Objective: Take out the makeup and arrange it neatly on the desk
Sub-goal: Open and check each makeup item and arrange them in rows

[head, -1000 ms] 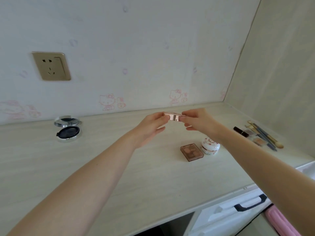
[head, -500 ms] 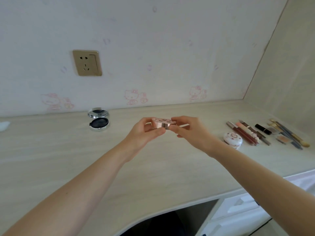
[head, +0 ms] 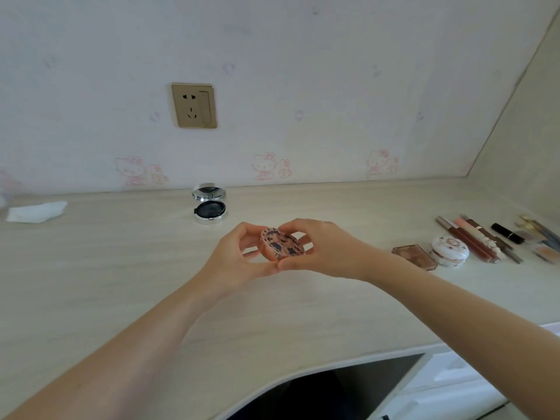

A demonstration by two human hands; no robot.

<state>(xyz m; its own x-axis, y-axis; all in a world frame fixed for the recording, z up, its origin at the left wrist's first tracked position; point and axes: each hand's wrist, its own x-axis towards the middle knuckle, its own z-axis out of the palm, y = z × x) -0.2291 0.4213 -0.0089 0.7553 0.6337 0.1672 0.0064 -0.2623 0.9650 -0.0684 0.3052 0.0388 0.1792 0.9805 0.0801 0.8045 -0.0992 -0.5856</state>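
A round pink compact (head: 282,244) with a dark floral lid is held above the middle of the pale desk (head: 272,322), its lid tilted toward me. My left hand (head: 239,256) grips its left edge and my right hand (head: 321,250) pinches its right edge with thumb below and fingers above. On the desk at the right lie a brown square palette (head: 415,256), a white round floral jar (head: 450,251), several lip tubes and pencils (head: 475,241), a black lipstick (head: 507,233) and brushes (head: 539,231).
An open silver cushion compact (head: 209,207) stands near the back wall under a gold wall socket (head: 194,105). A white tissue (head: 36,211) lies at the far left. A dark knee gap (head: 327,389) and white drawers (head: 454,386) sit below the desk's front edge.
The view has swung left and down. Both hands brought the compact lower and nearer and tipped it, so its patterned lid now faces me instead of its thin edge.
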